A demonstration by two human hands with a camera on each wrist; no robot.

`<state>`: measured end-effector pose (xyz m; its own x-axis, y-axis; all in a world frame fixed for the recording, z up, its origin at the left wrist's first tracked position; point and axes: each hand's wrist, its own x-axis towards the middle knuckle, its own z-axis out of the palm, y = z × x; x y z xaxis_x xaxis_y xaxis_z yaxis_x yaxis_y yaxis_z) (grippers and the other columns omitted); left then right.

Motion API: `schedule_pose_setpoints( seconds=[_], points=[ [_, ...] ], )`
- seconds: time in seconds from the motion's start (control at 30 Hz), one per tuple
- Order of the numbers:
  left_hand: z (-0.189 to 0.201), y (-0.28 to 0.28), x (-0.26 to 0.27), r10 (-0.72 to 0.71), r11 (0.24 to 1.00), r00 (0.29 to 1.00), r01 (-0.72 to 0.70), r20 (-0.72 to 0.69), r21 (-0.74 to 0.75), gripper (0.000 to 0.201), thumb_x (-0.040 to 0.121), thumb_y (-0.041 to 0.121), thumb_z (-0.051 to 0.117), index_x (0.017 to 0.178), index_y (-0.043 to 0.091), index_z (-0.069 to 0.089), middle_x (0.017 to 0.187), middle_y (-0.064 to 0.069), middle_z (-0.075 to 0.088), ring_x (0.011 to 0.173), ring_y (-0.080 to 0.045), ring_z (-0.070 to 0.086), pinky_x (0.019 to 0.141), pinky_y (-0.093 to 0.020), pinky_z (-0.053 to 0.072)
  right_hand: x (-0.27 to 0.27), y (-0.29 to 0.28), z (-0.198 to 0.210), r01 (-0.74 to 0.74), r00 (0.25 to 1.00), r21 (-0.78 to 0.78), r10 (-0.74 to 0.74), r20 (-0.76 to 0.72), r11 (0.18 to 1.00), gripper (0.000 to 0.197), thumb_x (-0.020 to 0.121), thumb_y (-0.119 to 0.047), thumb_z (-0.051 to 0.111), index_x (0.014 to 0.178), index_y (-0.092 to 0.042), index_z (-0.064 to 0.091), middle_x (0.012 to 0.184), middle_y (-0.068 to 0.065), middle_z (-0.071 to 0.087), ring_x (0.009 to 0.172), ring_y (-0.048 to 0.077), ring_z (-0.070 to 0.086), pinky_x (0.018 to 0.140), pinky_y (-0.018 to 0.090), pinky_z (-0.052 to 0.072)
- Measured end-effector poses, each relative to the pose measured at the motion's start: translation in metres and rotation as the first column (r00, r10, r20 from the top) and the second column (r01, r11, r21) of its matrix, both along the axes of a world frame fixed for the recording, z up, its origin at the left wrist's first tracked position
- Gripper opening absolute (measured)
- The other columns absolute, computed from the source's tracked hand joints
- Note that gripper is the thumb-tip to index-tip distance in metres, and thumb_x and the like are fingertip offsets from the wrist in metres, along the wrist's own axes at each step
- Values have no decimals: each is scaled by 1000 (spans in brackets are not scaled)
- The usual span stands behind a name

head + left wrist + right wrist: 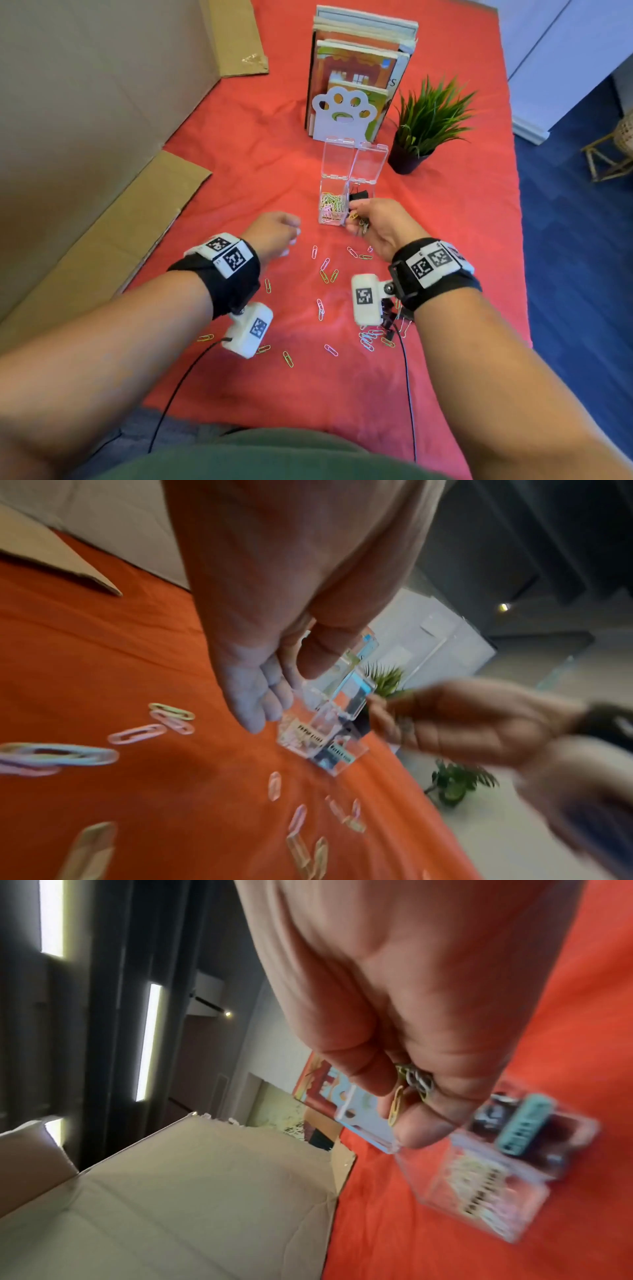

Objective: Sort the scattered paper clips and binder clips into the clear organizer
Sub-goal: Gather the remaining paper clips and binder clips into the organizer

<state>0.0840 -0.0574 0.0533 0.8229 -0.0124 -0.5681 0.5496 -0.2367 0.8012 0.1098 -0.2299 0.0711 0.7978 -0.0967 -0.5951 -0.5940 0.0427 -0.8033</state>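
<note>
The clear organizer (pixel 331 219) stands on the red cloth with both lids raised. Its left compartment holds pastel paper clips and its right one holds black binder clips (pixel 359 196). My right hand (pixel 354 219) pinches a bunch of paper clips (pixel 411 1088) just in front of and to the right of the organizer (pixel 496 1172). To the organizer's left, my left hand (pixel 291 240) hovers with relaxed fingers (pixel 260 710) and holds nothing; the organizer (pixel 322 739) shows just beyond it. Several loose paper clips (pixel 325 270) lie scattered on the cloth nearer to me, with a cluster (pixel 368 339) under my right wrist.
Books in a white paw-shaped bookend (pixel 346 116) stand behind the organizer, with a potted plant (pixel 424 126) to their right. Cardboard sheets (pixel 102 240) line the left side. The cloth's right edge (pixel 520 240) drops to blue floor. Camera cables trail toward me.
</note>
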Motion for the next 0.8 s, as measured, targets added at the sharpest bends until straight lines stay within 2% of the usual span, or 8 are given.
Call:
schedule_pose_setpoints(
  seconds=[0.13, 0.2, 0.27, 0.3, 0.4, 0.5, 0.67, 0.8],
  points=[
    [-22, 32, -42, -263, 935, 963, 240, 56, 261, 21, 86, 2, 53, 102, 5, 66, 72, 5, 55, 67, -11, 52, 60, -23, 44, 38, 13, 11, -108, 992, -174, 118, 47, 979, 11, 89, -4, 46, 91, -5, 57, 83, 10, 53, 72, 20, 56, 76, 33, 54],
    [-27, 45, -59, -421, 827, 906, 362, 47, 430, 22, 82, 6, 56, 99, 7, 70, 79, 1, 65, 74, -15, 61, 67, -19, 43, 43, 13, 9, -274, 950, -492, 313, -2, 826, 23, 84, -5, 47, 103, -2, 61, 98, 14, 60, 89, 28, 60, 91, 43, 52],
    [-31, 55, -74, -541, 712, 841, 457, 1, 533, 20, 78, 9, 61, 95, 11, 72, 89, -4, 73, 86, -18, 67, 72, -15, 40, 33, 14, 8, -302, 904, -742, 427, -25, 598, 31, 80, -3, 45, 104, 0, 64, 107, 19, 65, 101, 33, 62, 92, 41, 51],
    [-34, 58, -80, -582, 665, 812, 502, -37, 553, 20, 76, 11, 63, 94, 12, 72, 92, -4, 74, 89, -17, 68, 73, -15, 40, 21, 15, 8, -302, 886, -785, 462, -22, 541, 28, 80, -3, 45, 100, -1, 65, 107, 20, 67, 103, 33, 62, 91, 38, 50],
    [-44, 63, -93, -659, 569, 741, 602, -128, 560, 22, 74, 19, 69, 96, 16, 72, 95, -1, 75, 89, -13, 68, 74, -14, 41, -31, 19, -5, -413, 804, -822, 580, -129, 391, 20, 89, -13, 46, 81, -7, 64, 104, 21, 67, 101, 34, 62, 87, 34, 47],
    [-50, 59, -103, -722, 482, 670, 666, -173, 569, 27, 74, 24, 71, 100, 16, 69, 98, 1, 72, 92, -16, 66, 78, -20, 45, -91, 23, -32, -592, 671, -778, 664, -330, 211, 23, 89, -16, 46, 96, -1, 63, 106, 23, 66, 104, 36, 62, 84, 36, 48],
    [-55, 49, -110, -814, 325, 546, 710, -196, 625, 25, 78, 22, 65, 101, 13, 63, 102, -3, 68, 101, -23, 61, 82, -29, 46, -162, 30, -69, -645, 578, -755, 722, -381, 118, 28, 86, -10, 51, 112, -2, 55, 117, 20, 59, 108, 35, 59, 91, 38, 48],
    [-61, 46, -117, -864, 242, 472, 698, -178, 674, 18, 77, 12, 52, 92, 12, 62, 101, -9, 68, 101, -29, 60, 82, -32, 46, -181, 36, -80, -593, 576, -803, 725, -377, 54, 35, 82, 6, 38, 115, -1, 47, 117, 20, 52, 102, 36, 61, 82, 43, 51]
  ],
)
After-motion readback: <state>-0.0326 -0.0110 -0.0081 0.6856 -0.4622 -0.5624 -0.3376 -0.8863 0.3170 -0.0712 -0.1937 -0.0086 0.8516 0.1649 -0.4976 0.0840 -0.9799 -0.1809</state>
